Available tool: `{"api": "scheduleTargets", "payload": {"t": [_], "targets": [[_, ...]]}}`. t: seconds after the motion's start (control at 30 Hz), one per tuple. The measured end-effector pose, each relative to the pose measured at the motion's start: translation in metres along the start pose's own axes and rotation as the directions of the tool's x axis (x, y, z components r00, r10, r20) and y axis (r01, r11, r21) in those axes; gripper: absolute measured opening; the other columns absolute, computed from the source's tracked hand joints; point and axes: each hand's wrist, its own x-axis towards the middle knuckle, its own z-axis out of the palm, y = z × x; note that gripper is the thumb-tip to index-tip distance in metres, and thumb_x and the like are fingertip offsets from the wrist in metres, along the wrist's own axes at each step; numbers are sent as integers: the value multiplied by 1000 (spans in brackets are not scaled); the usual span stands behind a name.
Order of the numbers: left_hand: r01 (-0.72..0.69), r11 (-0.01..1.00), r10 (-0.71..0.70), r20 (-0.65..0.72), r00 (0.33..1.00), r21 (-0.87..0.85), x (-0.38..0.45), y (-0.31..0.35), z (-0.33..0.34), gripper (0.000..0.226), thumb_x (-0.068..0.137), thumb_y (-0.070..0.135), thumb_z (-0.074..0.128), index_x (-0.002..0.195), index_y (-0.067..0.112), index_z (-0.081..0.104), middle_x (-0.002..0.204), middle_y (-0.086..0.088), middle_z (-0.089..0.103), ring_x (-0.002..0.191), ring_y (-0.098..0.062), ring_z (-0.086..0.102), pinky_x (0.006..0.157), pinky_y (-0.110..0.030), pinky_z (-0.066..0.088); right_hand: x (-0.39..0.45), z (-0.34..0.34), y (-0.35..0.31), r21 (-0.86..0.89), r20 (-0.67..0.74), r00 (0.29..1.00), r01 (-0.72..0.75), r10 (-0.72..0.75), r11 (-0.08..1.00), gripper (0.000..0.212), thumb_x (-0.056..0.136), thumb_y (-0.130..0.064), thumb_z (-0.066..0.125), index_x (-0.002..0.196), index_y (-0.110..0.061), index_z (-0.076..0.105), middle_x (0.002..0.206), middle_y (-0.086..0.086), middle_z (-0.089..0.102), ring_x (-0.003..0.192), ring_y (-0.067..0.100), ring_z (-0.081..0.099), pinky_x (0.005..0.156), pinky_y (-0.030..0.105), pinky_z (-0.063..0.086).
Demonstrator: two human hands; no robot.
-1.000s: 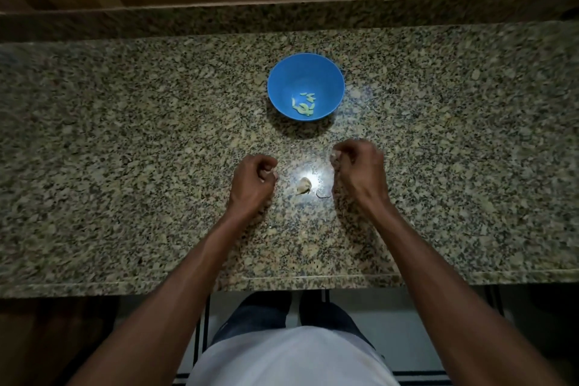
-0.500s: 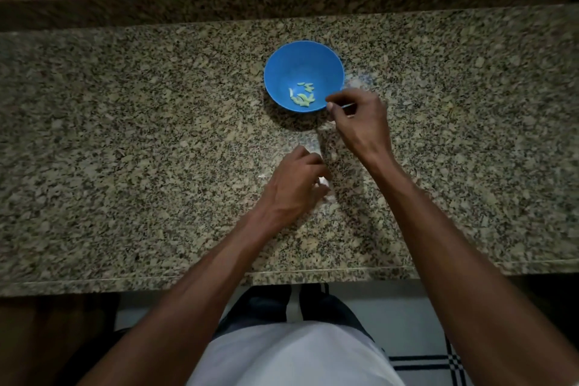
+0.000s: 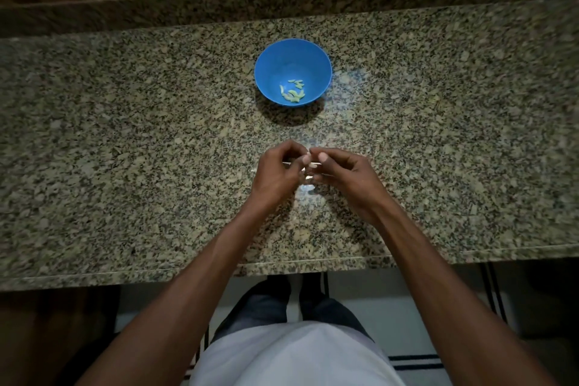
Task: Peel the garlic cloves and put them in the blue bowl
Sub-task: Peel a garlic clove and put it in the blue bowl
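Left hand (image 3: 277, 171): raised just above the counter, below the bowl in the head view, fingers curled inward with the fingertips meeting those of the other hand; it pinches a small pale piece between thumb and fingers.
Right hand (image 3: 343, 174): just beside the left one, fingertips touching it, thumb and forefinger curled and pinching the same small pale piece from the other side.
Garlic clove (image 3: 308, 166): a small whitish bit held between the 2 hands, mostly hidden by the fingers and blurred; whether skin is on it I cannot tell.
Peeled cloves (image 3: 294, 92): a small cluster of pale greenish pieces lying at the bottom of the bowl, toward its near side.
Blue bowl (image 3: 272, 67): round, upright, standing on the counter beyond the hands and apart from them.
Pale scraps (image 3: 306, 188): a few light bits on the stone under the hands, too blurred to name.
Counter (image 3: 125, 150): speckled granite, with a raised strip of the same stone along the far edge.
Person: white shirt and dark trousers visible at the near edge of the counter.
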Motion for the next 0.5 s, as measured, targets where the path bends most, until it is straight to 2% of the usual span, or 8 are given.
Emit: {"api": "scheduleTargets", "payload": {"t": [0.13,0.27,0.33,0.4,0.5], "targets": [[90,989,-100,-80,992,-119,-5,0,-3,6,97,16,70,100,12,69,95,-3,72,86,-7,68,67,-15,54,2,11,-9,-99,15,998,54,-53,994,24,90,-10,80,113,-3,78,107,11,79,100,26,76,88,34,61],[77,995,-85,-121,989,-69,-9,-4,-2,7,99,18,68,100,12,67,92,1,70,84,-7,67,66,-17,56,10,16,-15,-385,61,993,113,-97,916,14,91,-15,79,105,-15,80,97,4,80,90,21,78,84,39,64],[79,996,-85,-128,988,-53,-13,-4,-1,8,100,19,66,99,11,66,93,0,70,84,-7,66,64,-14,54,15,19,-16,-462,86,994,95,-61,882,12,92,-22,79,104,-19,79,98,2,80,91,18,78,86,43,64],[98,984,-118,-138,983,-148,-16,-4,0,10,101,17,65,100,8,65,97,-4,70,87,-11,68,63,-15,55,15,23,-15,-408,76,997,54,-24,911,14,93,-18,79,106,-15,79,100,5,80,94,19,78,87,41,64],[140,932,-201,-157,967,-334,-18,-6,4,6,101,12,64,100,6,64,94,-4,68,85,-11,67,66,-24,59,10,33,-16,-112,2,994,-105,106,988,17,92,-3,76,108,-1,77,102,14,78,91,23,75,87,35,64]]}}
